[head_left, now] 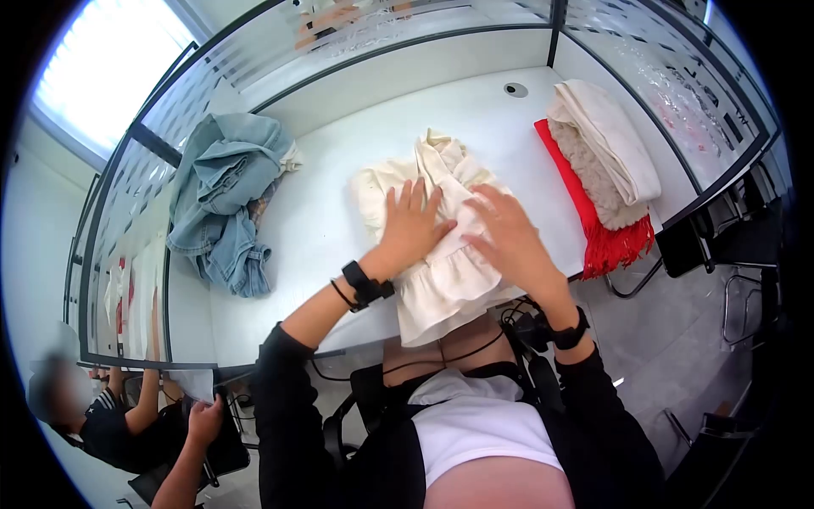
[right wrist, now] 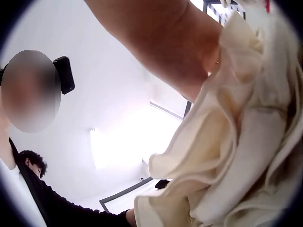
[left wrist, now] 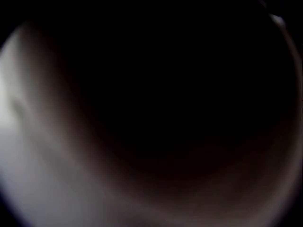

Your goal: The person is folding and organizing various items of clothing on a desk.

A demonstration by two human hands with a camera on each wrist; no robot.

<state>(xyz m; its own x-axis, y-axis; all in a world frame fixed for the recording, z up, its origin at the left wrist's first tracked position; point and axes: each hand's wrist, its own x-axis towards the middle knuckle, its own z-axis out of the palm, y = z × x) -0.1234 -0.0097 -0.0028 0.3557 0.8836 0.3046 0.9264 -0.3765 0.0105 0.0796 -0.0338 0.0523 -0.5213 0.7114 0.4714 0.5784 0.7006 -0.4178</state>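
A cream garment (head_left: 454, 276) with a ruffled hem lies on the white table in the head view, its lower end hanging over the front edge. My left hand (head_left: 411, 227) rests flat on it with the fingers spread. To its right, my right hand (head_left: 507, 237) is over the garment's right side, fingers spread and loosely bent, gripping nothing visible. Pale ruffled folds of the garment (right wrist: 208, 156) fill the right of the right wrist view, beside the hand (right wrist: 156, 42). The left wrist view is almost wholly dark and blurred.
Blue denim clothes (head_left: 229, 187) are heaped at the table's left. On the right lie a folded white cloth (head_left: 606, 140), a beige fluffy piece (head_left: 585, 174) and a red fringed scarf (head_left: 593, 242). Low partitions (head_left: 407, 64) border the table. Another person (head_left: 127, 416) sits at lower left.
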